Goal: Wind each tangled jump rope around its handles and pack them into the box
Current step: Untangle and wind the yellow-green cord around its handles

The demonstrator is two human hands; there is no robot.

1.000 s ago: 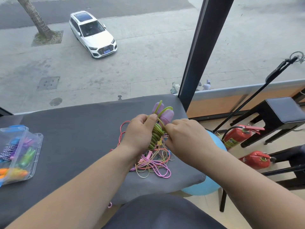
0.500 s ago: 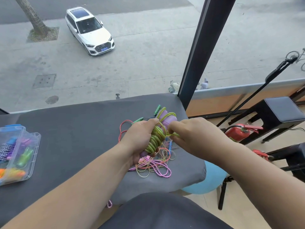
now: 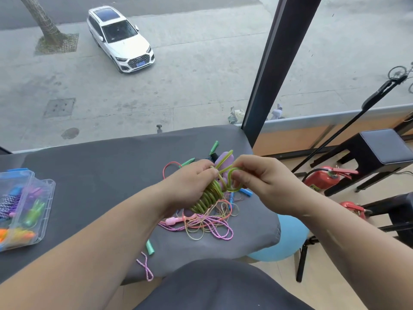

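Above the table, the rope, wound in green coils round purple handles, was gripped by the left hand; its free loop was pinched by the right hand; other ropes were seen tangled beneath; the box was set well apart, far left.

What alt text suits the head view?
The left hand grips a green rope coiled round purple handles; the right hand pinches its loose loop. Tangled ropes lie beneath on a grey table, a clear box at left.
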